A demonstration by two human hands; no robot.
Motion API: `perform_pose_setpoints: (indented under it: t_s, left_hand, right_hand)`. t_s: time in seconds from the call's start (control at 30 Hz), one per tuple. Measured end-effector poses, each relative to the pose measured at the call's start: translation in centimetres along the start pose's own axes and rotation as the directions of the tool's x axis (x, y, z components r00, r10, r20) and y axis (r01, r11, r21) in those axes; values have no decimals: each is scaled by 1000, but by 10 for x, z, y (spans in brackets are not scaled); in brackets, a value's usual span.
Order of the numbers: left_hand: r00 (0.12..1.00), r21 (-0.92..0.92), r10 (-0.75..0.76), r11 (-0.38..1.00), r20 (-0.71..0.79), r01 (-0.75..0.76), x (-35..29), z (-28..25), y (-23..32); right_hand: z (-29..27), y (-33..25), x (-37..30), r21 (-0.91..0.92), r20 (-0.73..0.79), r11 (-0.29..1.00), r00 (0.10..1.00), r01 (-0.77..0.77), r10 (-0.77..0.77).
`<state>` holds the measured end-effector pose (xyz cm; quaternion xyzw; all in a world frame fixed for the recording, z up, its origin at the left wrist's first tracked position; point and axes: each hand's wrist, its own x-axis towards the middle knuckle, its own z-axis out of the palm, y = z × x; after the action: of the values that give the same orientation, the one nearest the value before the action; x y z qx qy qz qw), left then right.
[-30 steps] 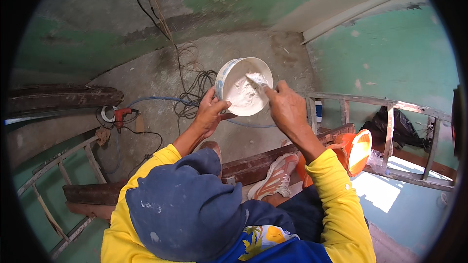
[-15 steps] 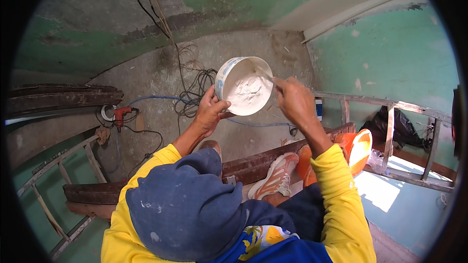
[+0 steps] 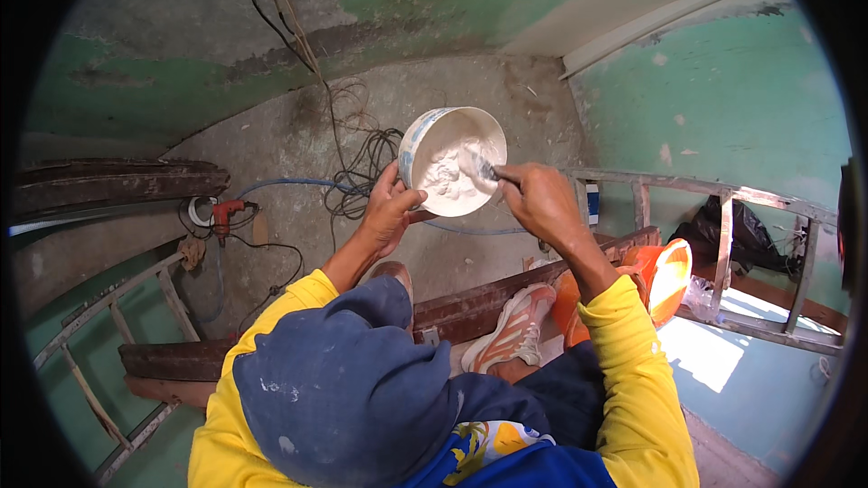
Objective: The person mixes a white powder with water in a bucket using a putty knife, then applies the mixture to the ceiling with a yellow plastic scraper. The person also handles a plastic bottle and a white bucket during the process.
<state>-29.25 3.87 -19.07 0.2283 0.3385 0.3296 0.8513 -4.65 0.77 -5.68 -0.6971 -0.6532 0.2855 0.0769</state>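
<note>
My left hand (image 3: 389,211) is closed on the near left side of a round white tub (image 3: 418,146), thumb over its rim. The tub is tilted with its mouth towards me. Inside lies a lumpy white paste (image 3: 443,176), like putty. In my right hand (image 3: 544,205), at the tub's right edge, the fingers are wrapped round a putty knife (image 3: 486,169). Its handle is mostly covered by the hand. The blade reaches over the rim into the tub, its end against the paste.
Below my hands runs a dark red wooden plank (image 3: 452,309), my shoe (image 3: 511,330) beside it. An orange plastic container (image 3: 667,276) and a ladder (image 3: 723,253) are at the right. Black cables (image 3: 366,163), a blue hose (image 3: 285,182) and a red drill (image 3: 222,217) lie further left.
My right hand has shifted slightly left and lower, bringing the putty knife further into the tub. The paste is now more broken up. My left hand and the tub have barely moved.
</note>
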Motion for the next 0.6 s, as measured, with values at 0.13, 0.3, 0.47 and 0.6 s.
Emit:
perform_pose_setpoints:
  t_s: [0.13,0.3,0.47,0.6]
  left_hand:
    - [1000,-50,-18,999,18,19,0,-3,-4]
    - [999,-37,-36,999,-9,36,-5,6,0]
    - [1000,-19,-21,1000,-12,21,0,6,-4]
    - [999,0,-48,999,-16,48,-5,5,-10]
  right_hand:
    - [1,-2,1,42,64,999,998,21,-24]
    - [-4,1,-1,-236,-66,972,998,-12,-3]
    - [21,-33,-19,-417,43,902,993,114,-106]
    - [17,-29,-2,-487,-219,853,919,189,-329]
